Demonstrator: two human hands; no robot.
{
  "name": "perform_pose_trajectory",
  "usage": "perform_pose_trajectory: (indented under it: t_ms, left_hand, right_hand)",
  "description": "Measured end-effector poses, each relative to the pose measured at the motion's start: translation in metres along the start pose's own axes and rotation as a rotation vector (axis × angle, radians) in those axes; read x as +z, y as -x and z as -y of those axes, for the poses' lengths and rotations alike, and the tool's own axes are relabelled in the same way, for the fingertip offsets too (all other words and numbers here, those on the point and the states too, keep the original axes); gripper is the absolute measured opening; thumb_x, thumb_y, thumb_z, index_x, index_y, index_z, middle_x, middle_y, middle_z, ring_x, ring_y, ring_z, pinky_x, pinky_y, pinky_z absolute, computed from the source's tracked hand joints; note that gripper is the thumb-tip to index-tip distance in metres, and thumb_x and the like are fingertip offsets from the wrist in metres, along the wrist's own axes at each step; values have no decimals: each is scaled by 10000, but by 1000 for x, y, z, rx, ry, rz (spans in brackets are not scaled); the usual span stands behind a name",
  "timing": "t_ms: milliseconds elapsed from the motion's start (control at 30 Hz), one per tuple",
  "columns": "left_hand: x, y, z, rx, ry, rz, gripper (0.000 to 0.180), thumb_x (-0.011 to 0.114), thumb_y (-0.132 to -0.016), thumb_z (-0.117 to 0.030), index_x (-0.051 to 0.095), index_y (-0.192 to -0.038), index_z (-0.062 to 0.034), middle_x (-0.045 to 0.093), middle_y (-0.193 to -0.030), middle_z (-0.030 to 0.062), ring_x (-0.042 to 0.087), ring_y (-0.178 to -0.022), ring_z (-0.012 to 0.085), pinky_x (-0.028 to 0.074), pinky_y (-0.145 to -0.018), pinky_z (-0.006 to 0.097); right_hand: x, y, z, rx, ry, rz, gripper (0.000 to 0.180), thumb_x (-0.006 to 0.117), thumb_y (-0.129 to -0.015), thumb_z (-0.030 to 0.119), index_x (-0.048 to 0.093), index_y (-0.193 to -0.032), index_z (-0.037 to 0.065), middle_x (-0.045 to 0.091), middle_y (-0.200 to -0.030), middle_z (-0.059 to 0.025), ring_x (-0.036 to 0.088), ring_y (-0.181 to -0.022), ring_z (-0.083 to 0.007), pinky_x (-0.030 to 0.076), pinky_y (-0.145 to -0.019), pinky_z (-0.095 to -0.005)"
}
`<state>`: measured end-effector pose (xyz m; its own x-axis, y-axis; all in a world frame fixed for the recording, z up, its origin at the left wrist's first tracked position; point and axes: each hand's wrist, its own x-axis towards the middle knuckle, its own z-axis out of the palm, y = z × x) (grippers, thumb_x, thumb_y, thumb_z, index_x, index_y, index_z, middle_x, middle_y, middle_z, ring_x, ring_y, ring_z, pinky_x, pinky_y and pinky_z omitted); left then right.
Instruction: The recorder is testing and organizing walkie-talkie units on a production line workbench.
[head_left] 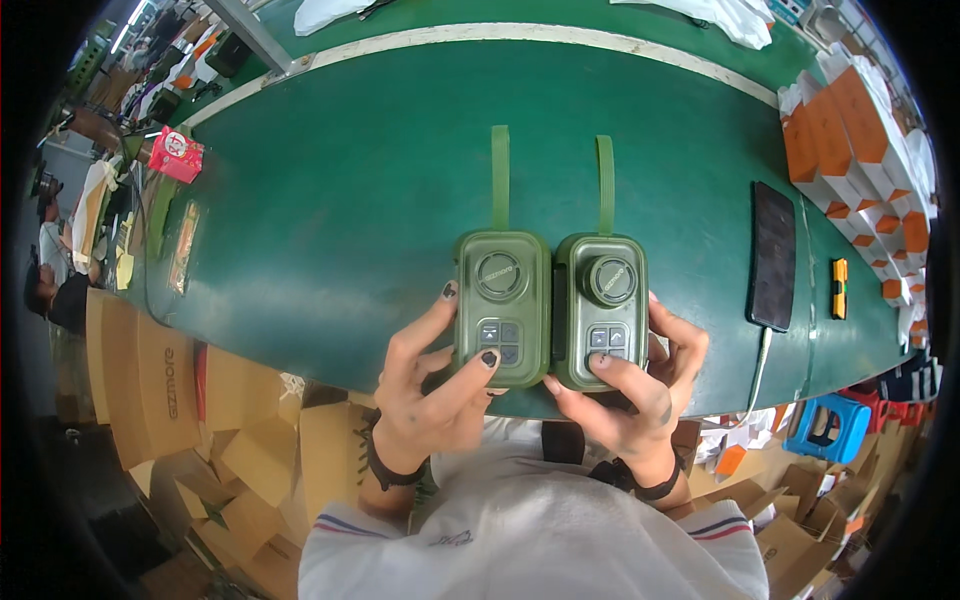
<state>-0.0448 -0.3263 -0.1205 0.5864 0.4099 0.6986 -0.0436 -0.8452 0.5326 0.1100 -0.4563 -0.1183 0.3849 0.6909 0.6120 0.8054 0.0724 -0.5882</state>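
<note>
Two green handheld devices lie side by side at the near edge of the table [330, 190], touching along their long sides, straps pointing toward the far edge. The left device [501, 305] sits in the left hand [430, 385], fingers wrapped round its outer side and the thumb resting on its button pad. The right device [600, 308] is grasped by the right hand [640, 390] in the same way, thumb on its buttons. Holding them pressed together likely lets both sets of keys be worked at once and compared. Near the right edge lie a black phone [773, 255] with a white cable [758, 372] and a small yellow tool [840, 287]; orange-and-white boxes [850, 140] stand by the far right corner.
</note>
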Motion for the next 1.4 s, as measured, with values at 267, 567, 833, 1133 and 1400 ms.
perform_pose_trajectory:
  t_ms: [267, 567, 833, 1133, 1400]
  left_hand:
    - [2, 0, -2, -15, 21, -8, 364, 594, -724, 54, 594, -1071, -58, 445, -1199, 346, 522, -1139, 440, 609, -777, 367]
    - [4, -1, -2, -11, 15, -20, 303, 597, -786, 19, 586, -1078, -63, 445, -1197, 344, 541, -1115, 446, 607, -776, 372]
    - [5, -2, 0, 3, -14, -30, 258, 588, -837, -36, 573, -1093, -64, 454, -1192, 343, 563, -1090, 437, 613, -754, 353]
    - [3, 0, -5, -17, -49, -37, 247, 554, -868, -65, 572, -1114, -61, 447, -1215, 335, 574, -1077, 424, 622, -679, 329]
    - [-10, -20, -58, 52, -451, 124, 390, 667, -665, -236, 665, -1050, -172, 418, -1190, 168, 409, -1116, 395, 389, -942, 487]
  right_hand:
    - [0, 0, 2, 21, -23, -16, 569, 876, -575, 121, 542, -1034, 168, 398, -1193, -232, 513, -1118, -419, 554, -836, -460]
    - [1, 2, 1, 25, -27, -19, 571, 872, -584, 130, 546, -1050, 176, 400, -1192, -225, 510, -1129, -412, 558, -834, -449]
    - [9, 1, -4, -1, -59, -153, 503, 878, -545, 142, 665, -994, 223, 467, -1225, -261, 565, -873, -249, 410, -478, -227]
    - [-14, -9, 9, -1, 52, -27, 388, 863, -574, 221, 690, -921, 191, 457, -1219, -268, 561, -923, -294, 453, -575, -309]
    - [-69, 8, 7, -504, -1083, 167, 332, 793, -666, 278, 626, -910, 128, 527, -1088, -229, 534, -986, -314, 455, -772, -410]
